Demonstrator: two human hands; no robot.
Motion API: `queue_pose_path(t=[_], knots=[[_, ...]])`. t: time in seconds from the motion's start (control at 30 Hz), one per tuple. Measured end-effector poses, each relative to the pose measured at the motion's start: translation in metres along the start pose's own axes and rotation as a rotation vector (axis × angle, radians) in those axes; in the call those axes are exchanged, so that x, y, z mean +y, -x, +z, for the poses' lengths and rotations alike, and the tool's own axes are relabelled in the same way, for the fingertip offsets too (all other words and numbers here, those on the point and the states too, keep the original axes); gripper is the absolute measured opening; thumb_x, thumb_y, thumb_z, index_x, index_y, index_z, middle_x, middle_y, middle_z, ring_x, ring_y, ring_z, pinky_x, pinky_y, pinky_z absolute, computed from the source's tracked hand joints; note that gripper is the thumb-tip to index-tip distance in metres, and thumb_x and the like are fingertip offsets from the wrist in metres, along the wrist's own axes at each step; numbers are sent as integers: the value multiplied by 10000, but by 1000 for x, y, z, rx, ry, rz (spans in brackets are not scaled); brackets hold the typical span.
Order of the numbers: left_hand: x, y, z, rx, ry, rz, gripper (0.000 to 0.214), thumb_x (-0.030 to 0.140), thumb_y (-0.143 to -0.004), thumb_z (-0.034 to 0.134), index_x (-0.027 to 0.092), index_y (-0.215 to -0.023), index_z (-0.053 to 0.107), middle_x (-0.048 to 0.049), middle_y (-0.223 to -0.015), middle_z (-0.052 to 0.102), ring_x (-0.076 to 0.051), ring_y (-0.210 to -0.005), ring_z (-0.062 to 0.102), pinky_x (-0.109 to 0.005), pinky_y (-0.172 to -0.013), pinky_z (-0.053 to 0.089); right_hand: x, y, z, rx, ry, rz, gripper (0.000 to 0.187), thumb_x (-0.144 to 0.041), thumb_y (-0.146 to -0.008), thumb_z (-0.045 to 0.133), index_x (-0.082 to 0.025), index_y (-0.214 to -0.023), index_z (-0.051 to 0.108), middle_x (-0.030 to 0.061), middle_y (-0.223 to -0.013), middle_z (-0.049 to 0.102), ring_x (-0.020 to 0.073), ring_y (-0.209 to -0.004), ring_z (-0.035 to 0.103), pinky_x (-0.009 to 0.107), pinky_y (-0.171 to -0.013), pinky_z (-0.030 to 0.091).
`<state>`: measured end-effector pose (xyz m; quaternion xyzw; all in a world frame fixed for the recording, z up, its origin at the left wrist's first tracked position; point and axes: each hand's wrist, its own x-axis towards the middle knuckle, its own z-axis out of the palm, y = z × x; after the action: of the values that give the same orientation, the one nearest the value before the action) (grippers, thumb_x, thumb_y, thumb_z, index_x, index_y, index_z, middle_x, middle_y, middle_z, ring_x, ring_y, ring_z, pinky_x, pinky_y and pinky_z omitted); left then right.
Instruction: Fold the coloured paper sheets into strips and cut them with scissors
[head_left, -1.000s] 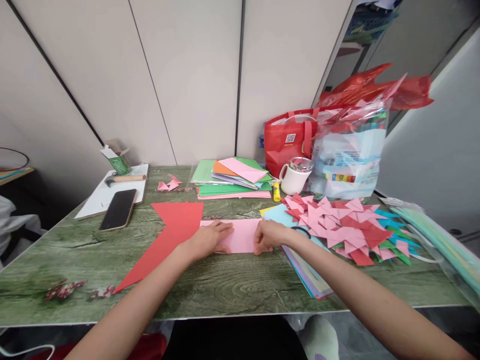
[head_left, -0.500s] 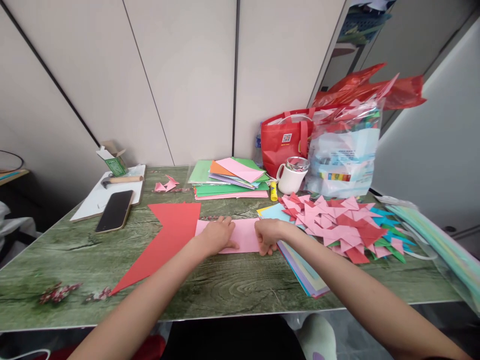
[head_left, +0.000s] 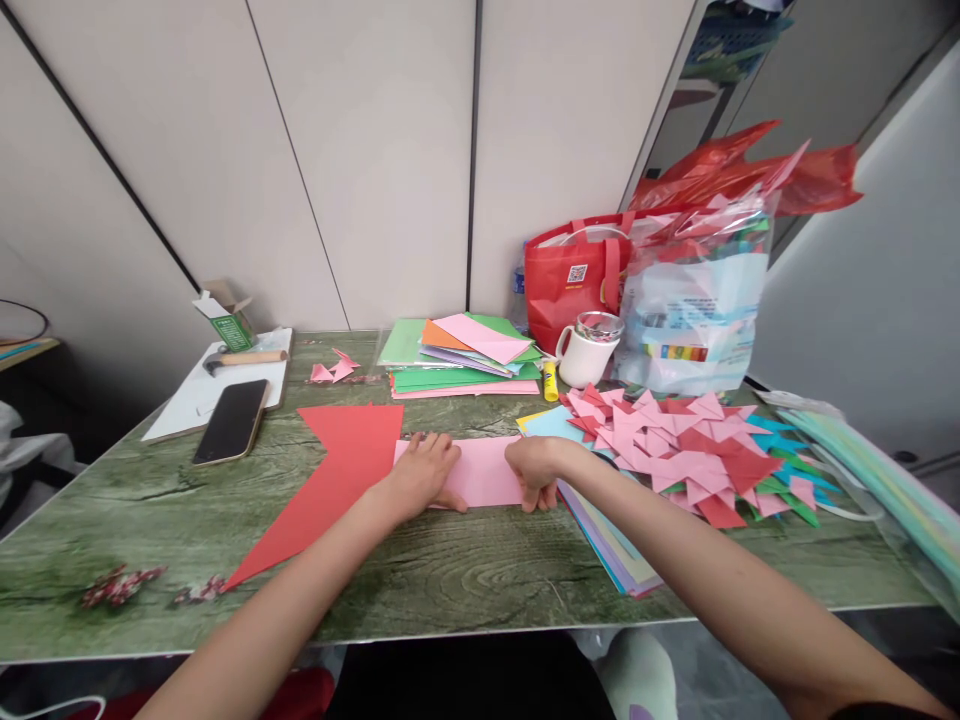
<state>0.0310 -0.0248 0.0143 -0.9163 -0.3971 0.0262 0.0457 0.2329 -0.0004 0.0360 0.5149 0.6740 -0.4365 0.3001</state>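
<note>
A pink strip of paper [head_left: 486, 472] lies flat on the table, its long side running left to right. My left hand [head_left: 429, 470] rests on its left part, fingers stretched out over the paper and the thumb near the lower edge. At the right end, my right hand [head_left: 534, 472] is curled, with its fingers pressed down on the paper's edge; the fingertips are partly hidden. Left of the strip lies a large red paper sheet [head_left: 352, 460], partly under my left forearm. A fan of coloured paper sheets [head_left: 619, 550] sits beneath my right forearm.
Folded paper pieces [head_left: 675, 440] form a heap on the right. Behind are a paper stack [head_left: 465, 380], a glue stick [head_left: 550, 382], a white mug [head_left: 587, 355], a red bag [head_left: 559, 300] and a clear bag [head_left: 690, 310]. A phone [head_left: 231, 422] and hammer [head_left: 247, 358] lie left.
My left hand has slid slightly left along the pink paper, baring more of its middle. My right hand stays at the right end, and the view has shifted a little.
</note>
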Motion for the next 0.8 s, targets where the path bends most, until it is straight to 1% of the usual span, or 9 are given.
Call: queue_pose_path(t=[0.1, 0.23, 0.4, 0.6, 0.7, 0.8], knots=[[-14, 11, 4, 10, 14, 15, 752, 711, -657, 587, 137, -1139, 519, -162, -1181, 524, -320, -1120, 480, -521, -1017, 274, 3, -3, 0, -4, -2, -5, 420, -339, -481, 858, -50, -614, 584, 153, -778, 712, 272, -809, 701, 323, -656, 581], [-29, 25, 7, 17, 21, 5, 821, 723, -649, 584, 126, -1203, 487, -177, -1199, 518, -342, -1173, 449, -570, -1038, 216, 6, -4, 0, -8, -4, -25, 436, -366, -477, 856, -44, -644, 612, 140, -767, 715, 272, -812, 701, 322, -662, 583], [-42, 41, 3, 7, 42, -2, 834, 722, -663, 571, 122, -1233, 466, -182, -1234, 501, -347, -1230, 405, -590, -1053, 165, 8, -6, 1, -8, -14, -38, 458, -380, -468, 857, -37, -665, 625, 137, -762, 716, 256, -789, 704, 306, -665, 582], [-50, 58, -3, -18, 26, -51, 784, 694, -693, 575, 154, -1249, 458, -186, -1299, 467, -355, -1300, 329, -594, -1056, 142, 10, -9, 0, -5, -21, -42, 462, -406, -453, 856, -50, -636, 625, 107, -694, 709, 229, -724, 705, 294, -635, 580], [-51, 61, -1, -27, 29, -54, 783, 670, -711, 579, 153, -1283, 438, -201, -1326, 453, -356, -1325, 300, -596, -1059, 133, 12, -8, 1, 6, -30, -55, 464, -423, -462, 848, -57, -634, 619, 103, -685, 707, 219, -698, 703, 287, -618, 576], [-52, 61, 0, -24, 54, -54, 800, 654, -717, 591, 153, -1315, 413, -216, -1364, 422, -363, -1345, 265, -600, -1058, 132, 12, -4, 3, 35, -35, -65, 475, -439, -477, 839, -57, -677, 641, 96, -684, 708, 206, -683, 699, 280, -622, 570]])
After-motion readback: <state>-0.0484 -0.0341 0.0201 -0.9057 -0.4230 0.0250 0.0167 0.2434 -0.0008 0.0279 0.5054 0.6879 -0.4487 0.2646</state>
